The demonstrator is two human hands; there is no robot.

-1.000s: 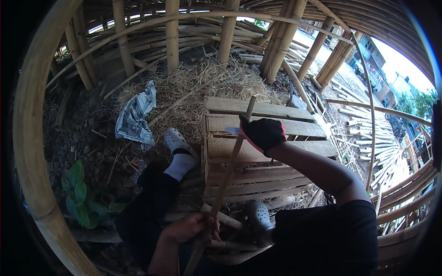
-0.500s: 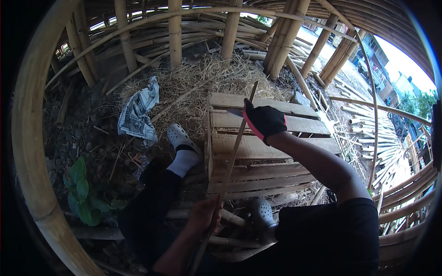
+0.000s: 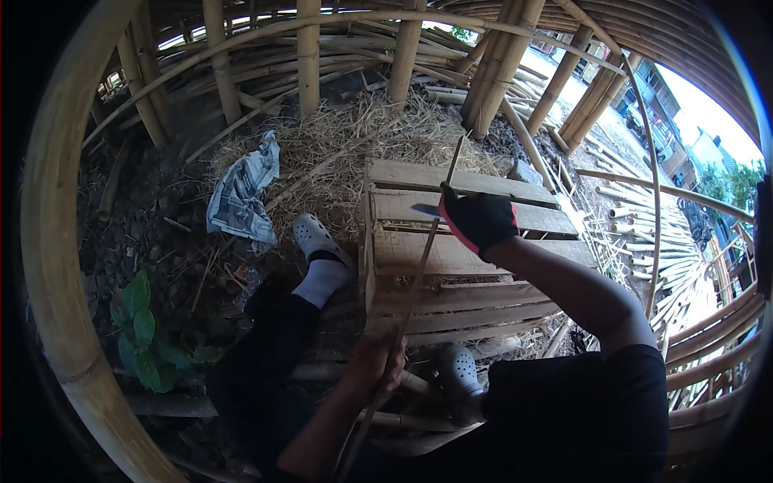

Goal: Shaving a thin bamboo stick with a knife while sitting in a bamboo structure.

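A long, thin bamboo strip [image 3: 420, 282] slants across the view, from the lower edge up over a wooden slatted crate [image 3: 491, 256]. My bare left hand [image 3: 372, 364] is wrapped round the strip's lower part, just in front of the crate. Higher up, my right hand [image 3: 483, 222], in a black and red glove, is closed on a knife. The blade [image 3: 425, 210] sticks out leftward and meets the strip, with the gloved thumb close against it. The glove hides the knife's handle.
My feet in grey clogs [image 3: 320, 241] stand beside and in front of the crate. Crumpled newspaper [image 3: 244, 193] lies on straw [image 3: 322, 153] at the left. Bamboo posts [image 3: 308, 60] rise behind, a thick curved pole [image 3: 56, 266] at the left. Cut bamboo poles [image 3: 644, 233] lie at the right.
Both hands have shifted slightly to the right, and the strip with them. My right hand and the knife sit a little lower along the strip.
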